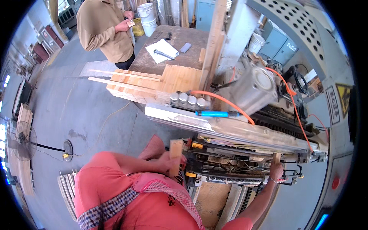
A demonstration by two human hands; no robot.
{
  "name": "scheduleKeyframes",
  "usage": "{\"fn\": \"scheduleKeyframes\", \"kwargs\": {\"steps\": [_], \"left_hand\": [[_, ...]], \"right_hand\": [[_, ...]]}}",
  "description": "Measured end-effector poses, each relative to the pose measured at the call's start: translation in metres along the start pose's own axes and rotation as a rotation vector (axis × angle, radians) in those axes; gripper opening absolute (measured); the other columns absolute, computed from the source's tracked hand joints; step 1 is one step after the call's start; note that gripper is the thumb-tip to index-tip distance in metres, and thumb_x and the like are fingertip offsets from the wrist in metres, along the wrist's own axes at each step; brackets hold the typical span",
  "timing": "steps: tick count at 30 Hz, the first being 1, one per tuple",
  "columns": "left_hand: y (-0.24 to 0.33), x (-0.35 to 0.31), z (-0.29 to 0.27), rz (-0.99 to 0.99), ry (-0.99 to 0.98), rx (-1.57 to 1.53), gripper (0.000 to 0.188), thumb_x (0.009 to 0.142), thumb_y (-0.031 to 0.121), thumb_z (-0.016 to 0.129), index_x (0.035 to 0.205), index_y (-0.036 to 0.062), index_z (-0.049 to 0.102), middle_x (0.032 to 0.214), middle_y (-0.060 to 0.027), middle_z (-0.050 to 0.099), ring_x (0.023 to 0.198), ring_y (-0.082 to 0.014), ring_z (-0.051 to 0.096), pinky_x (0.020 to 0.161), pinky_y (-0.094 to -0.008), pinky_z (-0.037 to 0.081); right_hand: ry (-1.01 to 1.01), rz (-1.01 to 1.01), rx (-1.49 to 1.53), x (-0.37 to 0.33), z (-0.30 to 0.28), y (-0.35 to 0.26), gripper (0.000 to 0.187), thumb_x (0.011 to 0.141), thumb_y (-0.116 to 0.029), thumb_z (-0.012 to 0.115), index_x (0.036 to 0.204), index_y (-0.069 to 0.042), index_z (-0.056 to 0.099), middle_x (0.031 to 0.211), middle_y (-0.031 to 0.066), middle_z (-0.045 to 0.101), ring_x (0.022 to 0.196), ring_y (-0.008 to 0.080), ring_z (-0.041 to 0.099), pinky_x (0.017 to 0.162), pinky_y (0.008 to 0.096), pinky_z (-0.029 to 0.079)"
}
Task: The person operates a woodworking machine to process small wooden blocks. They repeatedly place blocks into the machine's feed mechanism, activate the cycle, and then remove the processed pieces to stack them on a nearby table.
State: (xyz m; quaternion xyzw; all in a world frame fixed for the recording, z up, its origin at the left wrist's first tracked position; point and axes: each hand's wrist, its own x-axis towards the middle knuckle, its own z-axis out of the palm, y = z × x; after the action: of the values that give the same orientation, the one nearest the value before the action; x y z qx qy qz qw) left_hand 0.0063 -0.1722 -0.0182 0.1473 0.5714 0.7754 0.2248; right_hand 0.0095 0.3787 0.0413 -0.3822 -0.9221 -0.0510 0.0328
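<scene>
My left hand (166,162), blurred, is closed on a short-looking pale wood piece (176,155) that stands up at the left end of the machine bed, in front of my chest. My right hand (276,171) reaches out to the bed's right end. Its fingers are closed round a wood strip (276,156), whose pale end shows above the hand. How far each wood piece runs below the hands is hidden. Between my hands lies the machine bed (226,158), with dark rails, cables and a row of metal fittings along its near side.
Past the bed runs a long metal beam (176,115) with a blue pen (216,114) on it. Behind stand stacked wood strips (134,91), a brown table (193,38) with paper and a caliper, and a person (101,32). Orange hoses (226,101) cross a metal cylinder (253,90). A fan (23,140) stands left.
</scene>
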Motion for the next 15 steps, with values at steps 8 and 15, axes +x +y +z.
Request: {"fn": "scheduleKeyframes", "kwargs": {"steps": [8,15], "left_hand": [[0.067,0.040,-0.145,-0.301,0.702,0.076,0.034,0.088,0.033,0.052,0.096,0.0009,0.059,0.076,-0.0095,0.063,0.061,-0.0165,0.060,0.053,-0.0297,0.049],[0.126,0.180,-0.312,-0.286,0.616,-0.068,0.030,0.089,0.029,0.049,0.095,-0.0001,0.054,0.075,-0.0138,0.063,0.061,-0.0246,0.063,0.053,-0.0365,0.052]], "right_hand": [[-0.017,0.007,-0.002,0.000,0.007,0.006,0.054,0.074,-0.045,0.063,0.105,-0.001,0.057,0.099,0.0230,0.061,0.092,0.0370,0.059,0.076,0.0454,0.048],[0.228,0.002,0.006,-0.059,-0.013,0.002,0.051,0.073,-0.024,0.067,0.117,-0.003,0.050,0.111,0.0197,0.056,0.097,0.0344,0.056,0.078,0.0431,0.046]]}}
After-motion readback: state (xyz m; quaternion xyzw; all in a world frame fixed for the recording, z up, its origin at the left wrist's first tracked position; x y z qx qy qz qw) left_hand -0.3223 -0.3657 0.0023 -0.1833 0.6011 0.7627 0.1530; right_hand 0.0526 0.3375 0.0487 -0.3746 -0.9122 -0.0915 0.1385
